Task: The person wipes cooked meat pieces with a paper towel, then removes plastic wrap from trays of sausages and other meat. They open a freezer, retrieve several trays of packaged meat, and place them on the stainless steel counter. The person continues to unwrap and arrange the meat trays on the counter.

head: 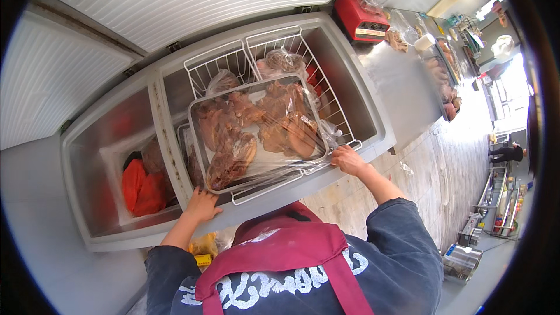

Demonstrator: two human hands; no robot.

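A shallow tray (258, 186) of cooked-looking meat pieces (286, 118), covered with clear plastic film, sits across the white wire baskets (218, 63) inside an open chest freezer. My left hand (202, 205) is at the tray's near left corner, fingertips by the tray's edge and thumb over the freezer's front rim (271, 208). At the near right corner, my right hand (348, 160) has its fingers curled by the film and the basket's rim. Its fingertips are partly hidden, so its exact hold is unclear.
The raised freezer lids (197, 4) stand behind. A red plastic bag (142, 188) lies in the left compartment, past a divider (168, 153). To the right are a red blender base (361, 19), a steel table (389, 81) and a meat tray (442, 83). Another person (507, 154) stands far off.
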